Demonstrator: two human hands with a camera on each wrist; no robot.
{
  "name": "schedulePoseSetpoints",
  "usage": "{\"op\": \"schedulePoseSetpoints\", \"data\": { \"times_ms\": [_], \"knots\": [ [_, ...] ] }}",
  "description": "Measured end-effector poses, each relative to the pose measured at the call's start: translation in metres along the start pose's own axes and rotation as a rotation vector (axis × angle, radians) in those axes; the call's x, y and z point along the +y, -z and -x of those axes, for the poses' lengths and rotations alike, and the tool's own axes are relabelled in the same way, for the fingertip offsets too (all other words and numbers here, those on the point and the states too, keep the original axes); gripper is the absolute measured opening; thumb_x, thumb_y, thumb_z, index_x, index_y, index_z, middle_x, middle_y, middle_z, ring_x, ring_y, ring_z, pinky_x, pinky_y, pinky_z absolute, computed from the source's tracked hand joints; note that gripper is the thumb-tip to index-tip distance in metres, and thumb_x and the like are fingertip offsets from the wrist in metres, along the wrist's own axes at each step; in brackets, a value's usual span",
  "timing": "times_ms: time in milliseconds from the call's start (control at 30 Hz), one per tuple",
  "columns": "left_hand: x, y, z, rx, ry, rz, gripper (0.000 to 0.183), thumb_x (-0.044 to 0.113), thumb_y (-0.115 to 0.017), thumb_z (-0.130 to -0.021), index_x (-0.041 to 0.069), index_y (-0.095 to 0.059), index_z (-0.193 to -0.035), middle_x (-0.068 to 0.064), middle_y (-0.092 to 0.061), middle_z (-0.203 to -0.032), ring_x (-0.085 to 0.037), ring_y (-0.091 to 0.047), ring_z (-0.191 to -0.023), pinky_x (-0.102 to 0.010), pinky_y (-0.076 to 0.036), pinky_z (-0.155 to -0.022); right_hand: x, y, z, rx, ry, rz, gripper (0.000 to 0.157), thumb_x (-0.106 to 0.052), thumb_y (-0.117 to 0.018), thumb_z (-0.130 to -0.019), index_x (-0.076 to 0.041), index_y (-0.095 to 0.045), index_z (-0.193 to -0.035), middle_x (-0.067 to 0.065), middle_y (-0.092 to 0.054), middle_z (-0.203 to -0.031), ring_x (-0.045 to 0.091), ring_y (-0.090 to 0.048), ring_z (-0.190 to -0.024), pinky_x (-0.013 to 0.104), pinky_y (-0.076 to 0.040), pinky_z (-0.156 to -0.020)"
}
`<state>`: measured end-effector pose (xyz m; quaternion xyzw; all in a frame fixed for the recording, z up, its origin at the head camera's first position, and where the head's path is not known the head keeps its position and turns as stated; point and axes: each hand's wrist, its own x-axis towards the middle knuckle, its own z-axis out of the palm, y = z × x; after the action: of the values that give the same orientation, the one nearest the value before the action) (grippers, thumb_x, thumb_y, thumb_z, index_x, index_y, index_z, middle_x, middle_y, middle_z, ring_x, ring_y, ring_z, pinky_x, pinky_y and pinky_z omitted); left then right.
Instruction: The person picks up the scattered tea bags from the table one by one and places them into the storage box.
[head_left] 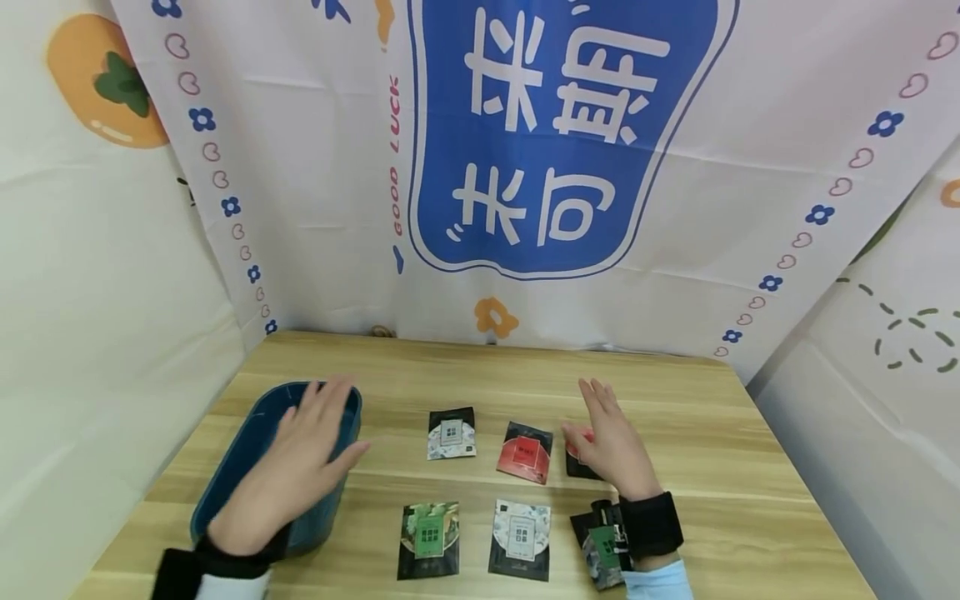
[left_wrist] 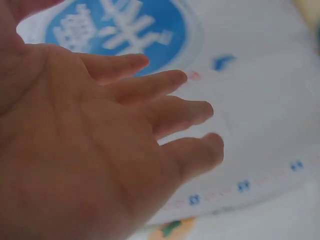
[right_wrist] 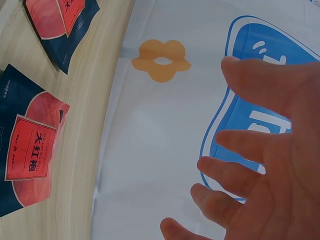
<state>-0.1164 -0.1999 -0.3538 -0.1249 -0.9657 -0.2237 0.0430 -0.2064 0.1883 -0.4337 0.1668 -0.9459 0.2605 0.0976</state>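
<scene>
My left hand (head_left: 288,462) hovers over the dark blue plastic bin (head_left: 217,475), fingers spread and holding nothing; its bare palm fills much of the left wrist view. Over the right side of the table my right hand (head_left: 617,446) is raised with extended fingers and nothing in it. Beneath it lies a red-and-black sachet (head_left: 576,467), partly hidden by the hand. Another red sachet (head_left: 525,452) lies just to its left. Below the right wrist is a green-labelled sachet (head_left: 600,554), partly covered by the wristband.
A white-and-black sachet (head_left: 452,433) lies near the bin. In the front row are a green sachet (head_left: 428,540) and another white sachet (head_left: 520,540). The wooden table (head_left: 645,387) ends at a printed cloth (head_left: 337,283) hanging behind it.
</scene>
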Motion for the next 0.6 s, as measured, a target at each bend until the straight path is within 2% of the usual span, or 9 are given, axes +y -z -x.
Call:
{"op": "schedulePoseSetpoints", "data": {
  "times_ms": [167, 333, 467, 600],
  "knots": [
    [-0.056, 0.007, 0.011, -0.112, 0.046, 0.054, 0.085, 0.035, -0.053, -0.097, -0.011, -0.002, -0.147, -0.041, -0.007, -0.151, -0.059, -0.004, -0.135, -0.076, -0.014, -0.100, 0.003, 0.003, 0.004, -0.001, -0.010, 0.006, 0.070, -0.024, -0.064, -0.090, -0.001, -0.030, -0.147, 0.030, -0.030, -0.151, 0.045, -0.020, -0.140, 0.062, -0.041, -0.096],
    [-0.107, 0.006, 0.018, -0.171, 0.121, 0.048, 0.084, 0.023, -0.051, -0.097, -0.024, 0.004, -0.138, -0.053, -0.003, -0.141, -0.066, -0.006, -0.128, -0.076, -0.017, -0.098, 0.009, 0.006, 0.006, -0.009, -0.015, 0.032, 0.069, -0.026, -0.062, -0.092, -0.003, -0.029, -0.148, 0.028, -0.028, -0.152, 0.044, -0.019, -0.141, 0.059, -0.040, -0.100],
    [-0.141, 0.002, 0.024, -0.238, 0.196, 0.021, 0.085, 0.025, -0.049, -0.098, -0.031, 0.006, -0.132, -0.059, -0.002, -0.134, -0.071, -0.008, -0.122, -0.078, -0.016, -0.096, 0.015, 0.007, 0.006, -0.003, -0.014, 0.046, 0.069, -0.026, -0.063, -0.092, 0.000, -0.031, -0.147, 0.030, -0.030, -0.151, 0.045, -0.020, -0.140, 0.060, -0.041, -0.098],
    [-0.166, -0.005, 0.025, -0.347, 0.230, 0.057, 0.088, 0.028, -0.047, -0.099, -0.034, 0.009, -0.128, -0.063, -0.002, -0.129, -0.071, -0.011, -0.119, -0.077, -0.020, -0.096, 0.018, 0.008, 0.005, -0.009, -0.038, 0.035, 0.070, -0.028, -0.062, -0.092, 0.001, -0.030, -0.147, 0.031, -0.030, -0.150, 0.045, -0.020, -0.140, 0.061, -0.040, -0.099]
  ]
}}
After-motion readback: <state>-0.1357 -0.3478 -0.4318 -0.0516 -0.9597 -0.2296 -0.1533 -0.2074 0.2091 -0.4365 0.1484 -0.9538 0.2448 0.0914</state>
